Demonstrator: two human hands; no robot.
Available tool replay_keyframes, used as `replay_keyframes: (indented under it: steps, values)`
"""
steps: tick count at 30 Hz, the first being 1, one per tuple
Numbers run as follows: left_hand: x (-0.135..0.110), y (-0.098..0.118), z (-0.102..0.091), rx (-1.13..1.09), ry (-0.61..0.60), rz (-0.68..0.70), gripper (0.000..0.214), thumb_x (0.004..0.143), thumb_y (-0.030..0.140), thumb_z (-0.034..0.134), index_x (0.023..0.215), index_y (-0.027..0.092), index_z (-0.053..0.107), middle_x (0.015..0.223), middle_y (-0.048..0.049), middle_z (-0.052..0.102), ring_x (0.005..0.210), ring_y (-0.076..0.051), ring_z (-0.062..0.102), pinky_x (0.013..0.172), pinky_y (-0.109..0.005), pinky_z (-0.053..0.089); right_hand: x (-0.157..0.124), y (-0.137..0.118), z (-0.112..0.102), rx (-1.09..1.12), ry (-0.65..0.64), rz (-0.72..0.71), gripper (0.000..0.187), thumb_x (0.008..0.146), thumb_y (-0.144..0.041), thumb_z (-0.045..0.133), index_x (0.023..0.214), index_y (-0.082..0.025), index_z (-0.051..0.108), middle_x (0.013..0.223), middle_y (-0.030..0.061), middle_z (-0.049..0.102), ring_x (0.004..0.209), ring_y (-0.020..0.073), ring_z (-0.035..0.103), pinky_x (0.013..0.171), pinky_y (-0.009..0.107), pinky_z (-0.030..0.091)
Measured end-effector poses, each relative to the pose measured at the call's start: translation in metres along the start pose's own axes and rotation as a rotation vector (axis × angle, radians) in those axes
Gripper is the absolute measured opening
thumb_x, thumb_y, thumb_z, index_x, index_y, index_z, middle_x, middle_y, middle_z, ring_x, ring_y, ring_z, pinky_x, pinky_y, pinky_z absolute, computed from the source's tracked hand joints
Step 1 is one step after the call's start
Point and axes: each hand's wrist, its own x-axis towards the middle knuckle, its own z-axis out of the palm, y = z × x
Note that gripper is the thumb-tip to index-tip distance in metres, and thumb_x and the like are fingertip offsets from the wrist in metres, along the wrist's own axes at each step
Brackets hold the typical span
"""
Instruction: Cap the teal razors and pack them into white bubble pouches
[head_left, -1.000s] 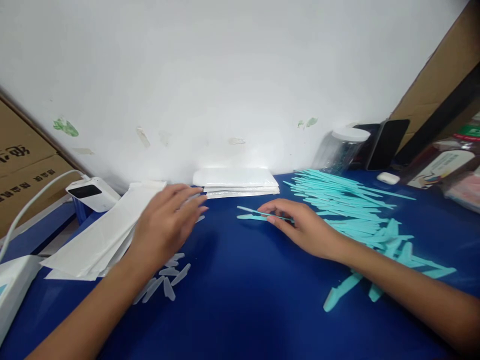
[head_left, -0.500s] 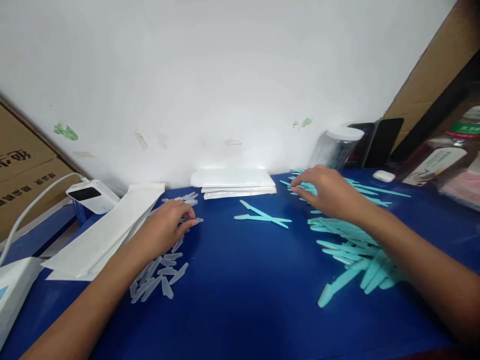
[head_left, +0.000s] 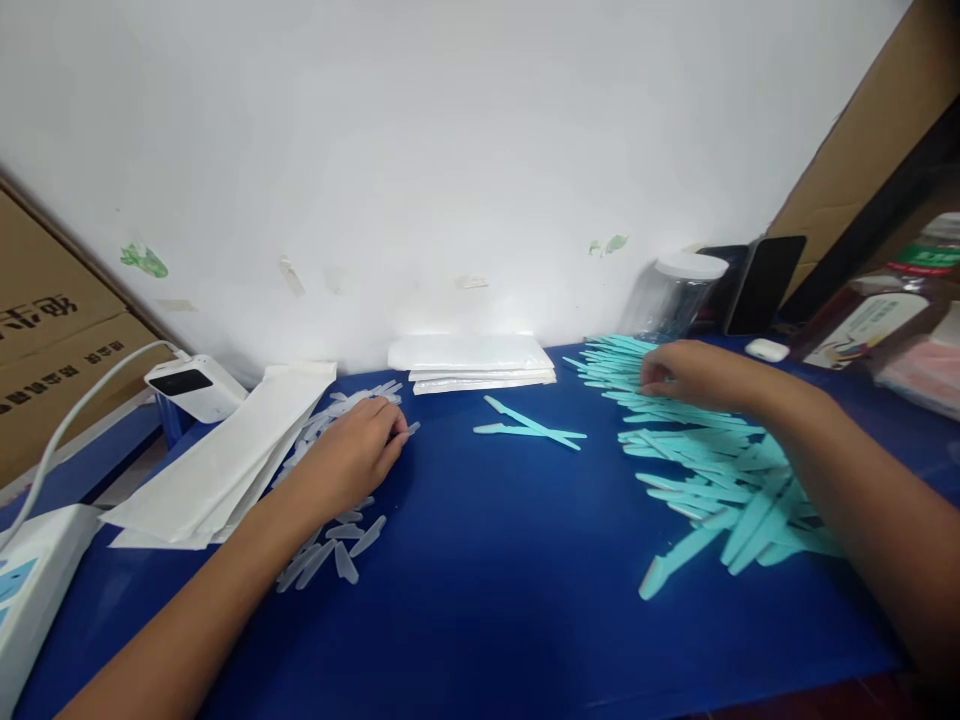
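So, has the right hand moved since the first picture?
Yes: against the stacked white packets, the right hand has shifted rightward and toward the wall, to the turquoise sticks.

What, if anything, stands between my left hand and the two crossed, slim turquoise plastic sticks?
Nothing visible does: only smooth, dark blue tabletop lies between your left hand, which pinches a small, flat translucent plastic piece, and the crossed sticks.

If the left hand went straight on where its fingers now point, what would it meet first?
Probably the two crossed turquoise sticks, to the right of the left hand; its height is unclear, so it might pass above them.
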Motion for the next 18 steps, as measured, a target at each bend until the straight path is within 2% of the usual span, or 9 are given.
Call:
replay_keyframes:
  steps: [4,7,11,14,18]
  values:
    - [0.002,0.012,-0.002,-0.117,0.051,-0.015,0.027,0.105,0.045,0.053,0.098,0.023,0.067,0.101,-0.0098,0.074,0.093,-0.029,0.069,0.080,-0.042,0.056,-0.003,-0.006,-0.001,0.036,0.031,-0.032,0.014,0.091,-0.021,0.074,0.078,-0.017,0.076,0.086,0.0155,0.076,0.075,0.0243,0.064,0.069,0.037,0.041]
    - [0.003,0.026,-0.005,-0.354,0.063,-0.070,0.027,0.106,0.048,0.057,0.102,0.024,0.069,0.098,-0.0070,0.079,0.090,-0.026,0.075,0.075,-0.036,0.058,-0.006,-0.022,-0.005,0.055,0.100,-0.080,0.016,0.099,-0.030,0.067,0.088,-0.019,0.071,0.094,0.0154,0.076,0.084,0.0267,0.066,0.073,0.036,0.044]
    - [0.004,0.039,-0.005,-0.656,0.005,-0.139,0.026,0.104,0.049,0.064,0.105,0.025,0.074,0.100,-0.0045,0.083,0.093,-0.022,0.080,0.077,-0.032,0.063,-0.016,-0.066,-0.006,0.177,0.244,-0.161,0.021,0.107,-0.044,0.057,0.107,-0.023,0.061,0.102,0.0099,0.077,0.084,0.0259,0.069,0.072,0.034,0.047]
    - [0.004,0.045,-0.002,-0.735,-0.010,-0.124,0.024,0.102,0.047,0.069,0.107,0.026,0.079,0.103,-0.0049,0.084,0.095,-0.022,0.081,0.083,-0.032,0.065,-0.030,-0.106,0.000,0.386,0.207,-0.358,0.023,0.108,-0.046,0.056,0.109,-0.025,0.066,0.102,0.0076,0.078,0.089,0.0242,0.071,0.076,0.034,0.051]
    - [0.004,0.053,0.001,-0.816,0.019,-0.124,0.023,0.100,0.045,0.073,0.106,0.025,0.082,0.098,-0.0060,0.086,0.092,-0.024,0.083,0.085,-0.034,0.068,-0.044,-0.139,0.010,0.514,0.142,-0.438,0.022,0.107,-0.044,0.060,0.104,-0.025,0.072,0.101,0.0060,0.079,0.088,0.0221,0.072,0.073,0.032,0.051]
